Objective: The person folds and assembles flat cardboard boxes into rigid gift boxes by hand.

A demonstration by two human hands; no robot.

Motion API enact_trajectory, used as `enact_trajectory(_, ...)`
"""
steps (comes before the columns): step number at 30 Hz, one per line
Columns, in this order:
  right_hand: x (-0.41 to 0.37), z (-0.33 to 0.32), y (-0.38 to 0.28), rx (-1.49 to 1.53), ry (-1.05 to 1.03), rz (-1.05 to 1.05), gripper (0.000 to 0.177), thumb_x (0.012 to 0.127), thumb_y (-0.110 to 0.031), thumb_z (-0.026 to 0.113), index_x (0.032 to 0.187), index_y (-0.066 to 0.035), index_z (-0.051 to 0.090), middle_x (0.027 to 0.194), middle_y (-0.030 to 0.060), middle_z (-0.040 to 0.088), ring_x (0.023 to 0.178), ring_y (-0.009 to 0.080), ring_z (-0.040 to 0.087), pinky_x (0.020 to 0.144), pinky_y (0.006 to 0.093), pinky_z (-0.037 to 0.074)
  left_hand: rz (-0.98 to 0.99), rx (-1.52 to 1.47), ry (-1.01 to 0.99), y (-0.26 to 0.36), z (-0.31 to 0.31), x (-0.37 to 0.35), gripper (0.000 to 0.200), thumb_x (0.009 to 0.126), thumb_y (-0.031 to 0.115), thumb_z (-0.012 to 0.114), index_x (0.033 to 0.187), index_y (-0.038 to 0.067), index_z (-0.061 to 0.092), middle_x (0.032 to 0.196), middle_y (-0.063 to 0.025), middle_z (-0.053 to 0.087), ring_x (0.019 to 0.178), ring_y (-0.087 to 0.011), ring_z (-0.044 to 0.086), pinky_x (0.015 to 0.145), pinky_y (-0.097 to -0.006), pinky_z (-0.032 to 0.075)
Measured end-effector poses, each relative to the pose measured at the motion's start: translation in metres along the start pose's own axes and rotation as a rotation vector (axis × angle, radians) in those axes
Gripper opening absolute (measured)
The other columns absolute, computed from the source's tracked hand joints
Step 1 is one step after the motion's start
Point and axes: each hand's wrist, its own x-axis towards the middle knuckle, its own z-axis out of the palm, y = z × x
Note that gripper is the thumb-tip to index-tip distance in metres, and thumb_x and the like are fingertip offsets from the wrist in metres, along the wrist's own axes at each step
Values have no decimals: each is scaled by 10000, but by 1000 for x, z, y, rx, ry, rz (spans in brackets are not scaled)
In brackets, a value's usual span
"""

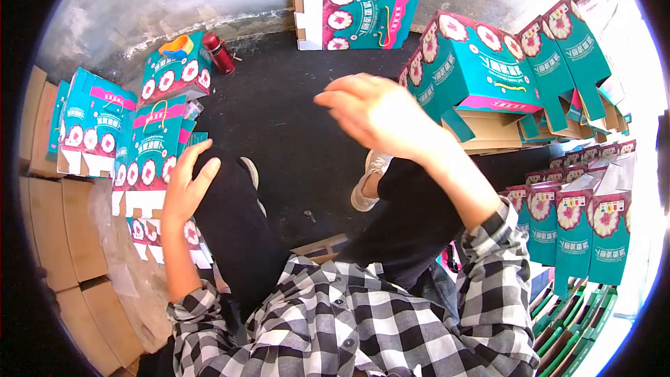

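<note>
My left hand [188,183] is beside my knee at the left, fingers apart and holding nothing, next to a flat teal printed carton [145,156] with a yellow cord handle. In mid-air over the dark floor, right of centre, is my right hand [373,113]. Its fingers are stretched out, slightly blurred, with nothing in them. Just right of it stands a teal and magenta box [492,70] with a yellow cord, its flaps open at the bottom.
A red bottle [219,54] and a box [176,73] topped by an orange tape roll [176,46] are at the upper left. Flat cartons [363,3] lean on the back wall. Brown boxes [66,230] line the left; narrow teal cartons [572,227] stand at right.
</note>
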Motion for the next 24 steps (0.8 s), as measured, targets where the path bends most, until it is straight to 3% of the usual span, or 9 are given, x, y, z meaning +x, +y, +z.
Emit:
enact_trajectory(3,3,60,11,-33,-218,-13,157,760,-117,638,906,-64,616,885,89,609,833,257,617,708,384,505,15,-184,33,-2,12,5,424,929,319,517,1173,-26,557,1187,-155,575,1151,-256,519,1003,-329,348)
enact_trajectory(5,-26,101,19,-230,-660,83,176,771,-166,650,920,-77,623,908,86,621,846,250,626,707,373,503,-8,-291,35,-19,14,3,436,947,343,475,1165,-24,563,1173,-141,586,1143,-241,523,1002,-321,348)
enact_trajectory(8,-30,103,17,-108,-993,281,179,784,-211,657,906,-83,629,909,87,628,862,253,630,715,366,502,-77,-504,64,-57,22,9,514,976,424,376,1164,-9,579,1139,-121,608,1108,-213,542,977,-306,378)
enact_trajectory(11,-26,98,7,-157,-729,221,182,799,-220,649,903,-71,636,904,99,635,867,260,633,725,358,503,-448,-1021,77,-88,42,5,522,976,436,384,1176,-7,576,1138,-136,607,1064,-201,568,940,-294,414)
enact_trajectory(12,-24,98,5,-166,-729,206,221,804,-252,650,927,-71,620,892,92,624,857,255,628,717,357,501,-470,-1126,99,-100,48,6,519,968,436,417,1173,-14,572,1126,-151,611,1028,-197,587,910,-289,441)
enact_trajectory(14,-20,99,0,-189,-729,175,299,813,-317,651,974,-73,586,870,77,602,838,247,616,700,353,497,-526,-1084,192,-116,54,8,515,957,432,447,1169,-23,566,1111,-152,617,1026,-203,590,912,-297,446)
enact_trajectory(16,-18,100,-4,-183,-777,176,227,804,-238,641,946,-61,621,887,93,626,855,243,629,718,357,501,-594,-989,305,-128,58,9,501,943,414,491,1154,-35,561,1069,-151,629,1018,-219,597,909,-318,456)
enact_trajectory(19,-18,103,-12,-183,-827,160,196,798,-196,639,932,-52,637,907,99,639,862,238,633,724,355,501,-497,-854,305,-173,65,10,473,945,388,499,1162,-29,554,1072,-140,622,1017,-222,599,905,-329,461)
enact_trajectory(24,-11,102,-14,-131,-842,154,248,809,-239,658,952,-37,636,925,108,637,876,244,627,735,354,494,-526,-760,317,-204,67,13,422,945,355,514,1183,8,549,1089,-112,606,965,-188,607,821,-271,456)
